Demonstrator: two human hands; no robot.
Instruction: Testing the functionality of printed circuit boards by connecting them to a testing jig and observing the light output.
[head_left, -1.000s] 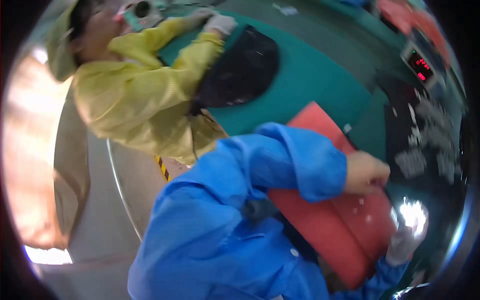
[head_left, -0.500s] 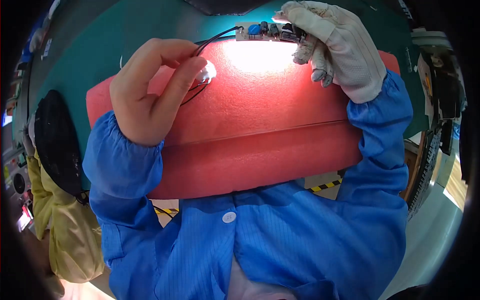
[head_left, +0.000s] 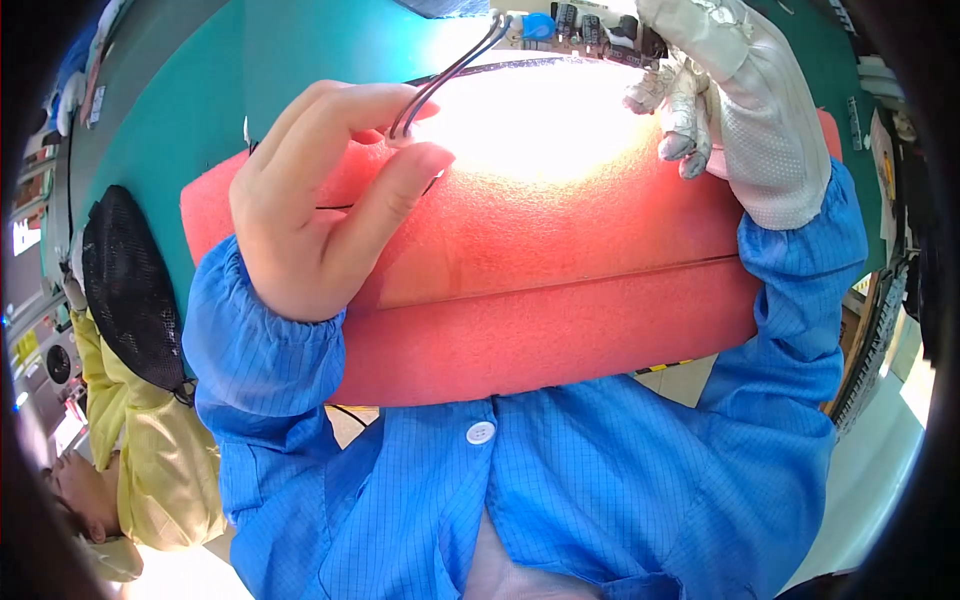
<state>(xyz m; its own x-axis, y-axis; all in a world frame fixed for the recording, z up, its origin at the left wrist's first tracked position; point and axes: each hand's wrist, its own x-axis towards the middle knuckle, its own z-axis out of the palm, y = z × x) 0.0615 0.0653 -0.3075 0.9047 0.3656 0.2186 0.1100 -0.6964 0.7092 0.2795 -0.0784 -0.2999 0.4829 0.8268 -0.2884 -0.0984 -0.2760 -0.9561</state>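
My right hand (head_left: 770, 135), in a white glove with worn, frayed fingertips, grips the right end of a narrow circuit board (head_left: 610, 45). The board stands on edge at the far side, its blue disc part and several dark cylinders toward me. Thin dark wires (head_left: 455, 75) rise from its left end and bend down to my bare left hand (head_left: 320, 205). They are pinched there between thumb and forefinger; glare hides what lies right at the fingertips. Both forearms rest about a red foam block (head_left: 560, 330), below the board.
Strong light whitens the foam's far part. A green mat (head_left: 330, 50) covers the bench. At left lie a black mesh-like object (head_left: 130, 290) and a person in yellow clothing (head_left: 165, 450). A dark flat object (head_left: 450, 5) sits at the far edge, and racks stand at right.
The board and my gloved hand are farther up and right in the view. The wires now arch higher above my left fingertips. The glare on the foam has spread.
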